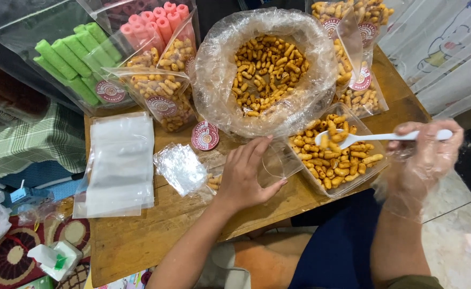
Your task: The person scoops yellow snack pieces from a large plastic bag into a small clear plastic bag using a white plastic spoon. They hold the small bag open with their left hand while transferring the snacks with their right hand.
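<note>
My right hand (425, 160), in a thin clear plastic glove, grips a white plastic spoon (374, 137) whose bowl rests among yellow snack pieces in a clear rectangular tub (348, 187). My left hand (246, 176) lies bare on the wooden table (139, 235), its fingers on a clear pouch (275, 160) whose mouth faces the tub; a few snack pieces show inside it by my wrist. Just behind both hands stands a large clear bag (219, 69) holding many of the same snack pieces.
Filled, sealed pouches with round labels stand at the back left (163, 99) and back right (364, 91). Green (72, 64) and pink (158, 21) roll snacks fill bags beyond. A stack of flat pouches (120, 163), a crumpled plastic piece (181, 168) and a round sticker (205, 136) lie left.
</note>
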